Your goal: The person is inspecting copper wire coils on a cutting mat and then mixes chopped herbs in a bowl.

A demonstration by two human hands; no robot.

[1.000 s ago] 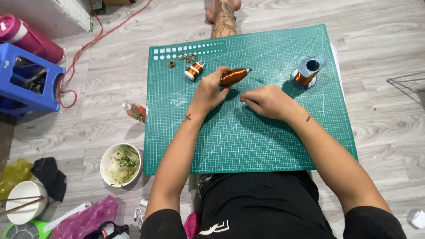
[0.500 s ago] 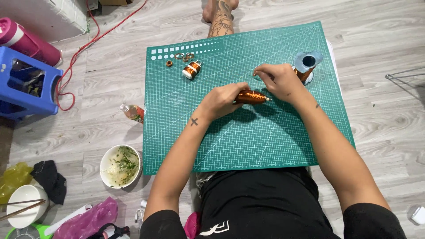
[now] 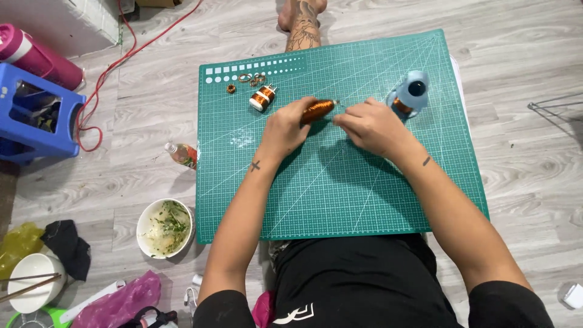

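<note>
My left hand point(image 3: 285, 129) grips a long copper wire coil point(image 3: 317, 110) above the green cutting mat point(image 3: 340, 194). My right hand point(image 3: 371, 126) is closed at the coil's right tip, fingers pinched; the fine wire itself is too thin to make out. A small copper-wound bobbin point(image 3: 263, 97) stands on the mat just left of my left hand, with a few small metal rings point(image 3: 248, 78) beyond it. A blue spool holder with copper wire point(image 3: 410, 92) sits on the mat right of my right hand.
A bare foot point(image 3: 299, 18) rests at the mat's far edge. Left of the mat lie a small bottle point(image 3: 181, 154), a bowl with food remains point(image 3: 164, 228), a blue plastic stool point(image 3: 33, 118), a red cable point(image 3: 115, 54), a pink bag point(image 3: 118, 300).
Both hands came back together over the upper middle of the mat. My right hand pulled back left from near the blue spool holder to the coil's tip.
</note>
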